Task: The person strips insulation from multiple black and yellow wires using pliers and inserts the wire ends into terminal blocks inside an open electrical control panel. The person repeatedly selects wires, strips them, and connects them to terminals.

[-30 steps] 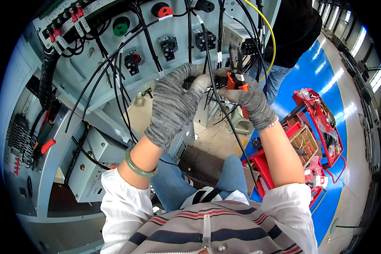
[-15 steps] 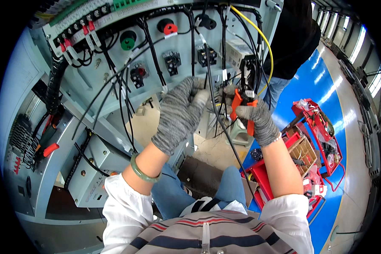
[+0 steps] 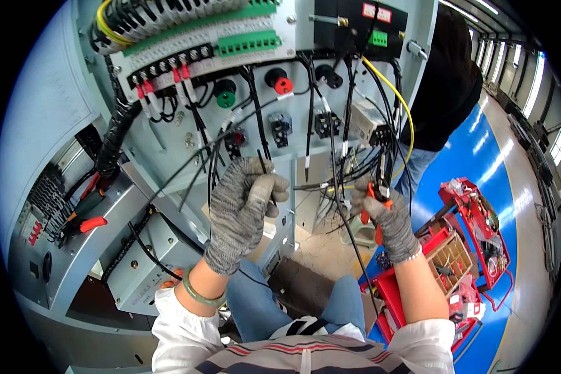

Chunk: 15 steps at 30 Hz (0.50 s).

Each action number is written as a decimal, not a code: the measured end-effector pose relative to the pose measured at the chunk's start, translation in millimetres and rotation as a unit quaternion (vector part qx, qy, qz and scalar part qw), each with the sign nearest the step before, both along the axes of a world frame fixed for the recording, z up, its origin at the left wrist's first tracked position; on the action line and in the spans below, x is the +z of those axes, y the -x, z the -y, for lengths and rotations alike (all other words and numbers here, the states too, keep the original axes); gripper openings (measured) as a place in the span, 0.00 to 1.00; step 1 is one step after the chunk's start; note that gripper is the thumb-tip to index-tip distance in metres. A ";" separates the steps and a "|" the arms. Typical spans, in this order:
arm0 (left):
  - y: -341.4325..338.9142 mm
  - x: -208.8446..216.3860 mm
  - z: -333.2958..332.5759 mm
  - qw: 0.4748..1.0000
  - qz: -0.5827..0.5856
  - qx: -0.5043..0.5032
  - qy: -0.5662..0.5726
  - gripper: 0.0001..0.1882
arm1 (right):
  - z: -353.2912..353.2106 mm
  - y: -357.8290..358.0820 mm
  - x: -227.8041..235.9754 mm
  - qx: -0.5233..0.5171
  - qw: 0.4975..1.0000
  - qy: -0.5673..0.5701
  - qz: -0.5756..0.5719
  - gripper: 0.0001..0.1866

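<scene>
My left hand [image 3: 240, 209], in a grey knitted glove, pinches a black wire [image 3: 262, 161] whose end sticks up past the fingers. In front of it is the inside of a grey cabinet panel [image 3: 168, 149] with black wires hanging from it. My right hand [image 3: 389, 218], gloved alike, is closed around wire-cutting pliers with orange handles [image 3: 366, 216]. Their dark head points up among the wires at the panel's right side, and whether the jaws grip anything I cannot tell. A yellow wire [image 3: 410, 124] loops just above that hand.
Terminal strips [image 3: 249, 42] and round green [image 3: 225, 93] and red switch backs [image 3: 279, 81] sit on the panel. Red-handled pliers [image 3: 93, 224] lie at the left. A red tool cart [image 3: 477, 218] stands at right on blue floor. A person in black [image 3: 445, 81] stands beyond the panel.
My left hand has moved left and down, away from the right hand, with the wire in it. The right hand and pliers sit lower. The view has shifted, showing more of the panel's top.
</scene>
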<state>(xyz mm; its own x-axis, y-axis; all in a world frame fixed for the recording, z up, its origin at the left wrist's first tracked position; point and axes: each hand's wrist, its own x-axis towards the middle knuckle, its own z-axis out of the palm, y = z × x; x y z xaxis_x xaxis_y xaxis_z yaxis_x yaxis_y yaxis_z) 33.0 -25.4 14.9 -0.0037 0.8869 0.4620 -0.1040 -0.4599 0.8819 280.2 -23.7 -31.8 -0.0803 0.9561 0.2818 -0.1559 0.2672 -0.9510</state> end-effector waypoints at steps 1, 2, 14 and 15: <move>8.5 5.3 4.6 0.999 -0.019 -0.033 0.003 0.12 | 3.3 0.2 5.5 -0.007 0.999 0.011 0.036 0.30; 9.5 10.5 9.7 0.999 -0.015 -0.035 0.001 0.12 | 5.9 0.9 9.2 -0.015 0.997 0.022 0.072 0.33; -1.3 7.3 21.3 0.994 -0.063 -0.026 -0.090 0.08 | 7.4 45.6 62.3 -0.030 0.993 -0.112 -0.020 0.13; 0.4 8.0 26.9 0.981 -0.120 -0.014 -0.150 0.08 | 7.1 45.5 62.9 -0.030 0.994 -0.106 -0.025 0.13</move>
<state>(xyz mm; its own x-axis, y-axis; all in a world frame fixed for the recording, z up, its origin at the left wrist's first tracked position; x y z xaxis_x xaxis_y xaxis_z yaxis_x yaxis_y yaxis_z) 32.6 -52.3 22.9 0.1603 0.7090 0.6867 0.0745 -0.7024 0.7079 234.6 -30.8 31.1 -0.0064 0.8771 0.4804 -0.1802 0.4715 -0.8633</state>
